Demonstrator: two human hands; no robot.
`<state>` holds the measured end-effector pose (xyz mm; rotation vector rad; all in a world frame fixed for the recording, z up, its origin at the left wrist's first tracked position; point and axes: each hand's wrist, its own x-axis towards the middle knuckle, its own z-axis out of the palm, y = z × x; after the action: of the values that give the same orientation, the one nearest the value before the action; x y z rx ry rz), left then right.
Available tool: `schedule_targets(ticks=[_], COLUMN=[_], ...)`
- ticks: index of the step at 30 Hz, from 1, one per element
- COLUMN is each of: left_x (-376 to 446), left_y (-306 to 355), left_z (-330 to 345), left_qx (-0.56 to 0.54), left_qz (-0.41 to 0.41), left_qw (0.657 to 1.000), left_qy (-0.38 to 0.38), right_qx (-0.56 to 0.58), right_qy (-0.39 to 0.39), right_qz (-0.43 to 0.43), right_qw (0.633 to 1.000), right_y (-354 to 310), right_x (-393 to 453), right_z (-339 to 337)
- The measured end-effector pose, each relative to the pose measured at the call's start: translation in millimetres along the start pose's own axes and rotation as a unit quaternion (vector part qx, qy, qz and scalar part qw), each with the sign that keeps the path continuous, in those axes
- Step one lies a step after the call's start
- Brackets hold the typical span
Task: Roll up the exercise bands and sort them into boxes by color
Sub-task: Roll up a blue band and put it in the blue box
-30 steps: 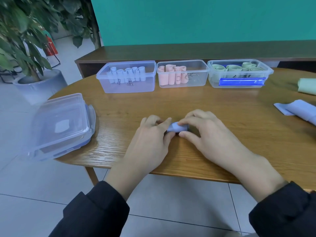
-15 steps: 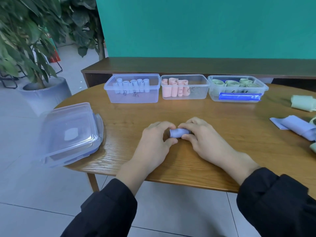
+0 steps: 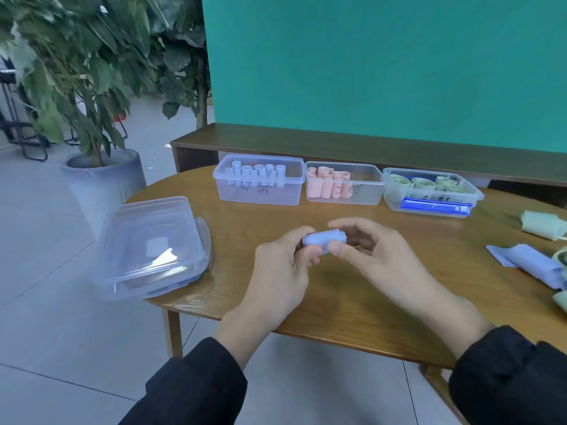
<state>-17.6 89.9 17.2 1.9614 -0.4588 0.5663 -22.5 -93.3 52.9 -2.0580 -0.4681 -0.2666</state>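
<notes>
A rolled blue band (image 3: 324,239) is held just above the wooden table (image 3: 352,289), near its middle. My left hand (image 3: 280,271) grips its left end with curled fingers. My right hand (image 3: 371,256) pinches its right end between thumb and fingers. At the back stand three clear boxes in a row: the left box (image 3: 259,196) holds blue rolls, the middle box (image 3: 345,196) pink rolls, the right box (image 3: 431,200) green rolls. An unrolled blue band (image 3: 527,265) and a green band (image 3: 541,224) lie at the table's right edge.
A stack of clear lids (image 3: 150,246) overhangs the table's left edge. A potted plant (image 3: 101,179) stands on the floor to the left. A dark wooden bench (image 3: 368,145) runs behind the table against a teal wall.
Both hands have lifted the blue roll off the table top. The camera view has tilted up, showing more of the wall and plant.
</notes>
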Motion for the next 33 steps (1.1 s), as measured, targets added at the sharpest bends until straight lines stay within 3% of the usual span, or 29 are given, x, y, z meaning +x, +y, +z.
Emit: schedule_targets(ticks=[5, 12, 17, 21, 33], left_x=[2.5, 10.3, 19.2, 24.2, 45.7], left_y=[3.7, 5.8, 1.1, -6.8, -21.4], left_z=[-21.2, -42.5, -54.1, -62.6, -65.0], left_qx=[-0.043, -0.243, -0.267, -0.264, -0.334], left_qz=[-0.022, -0.105, -0.116, -0.115, -0.162], left_qw=[0.999, 0.964, 0.956, 0.957, 0.924], left_qy=[-0.010, 0.021, 0.039, 0.024, 0.091], right_qx=[-0.036, -0.147, -0.159, -0.110, 0.050], right_qy=[-0.007, -0.035, -0.045, -0.057, -0.110], right_qz=[-0.040, -0.068, -0.066, -0.050, -0.012], right_qw=[0.999, 0.986, 0.984, 0.991, 0.993], right_y=[-14.9, -39.4, -52.0, -58.2, -69.9], right_x=[14.1, 45.1, 60.8, 69.2, 114.1], right_z=[2.3, 3.0, 12.4, 21.9, 20.2])
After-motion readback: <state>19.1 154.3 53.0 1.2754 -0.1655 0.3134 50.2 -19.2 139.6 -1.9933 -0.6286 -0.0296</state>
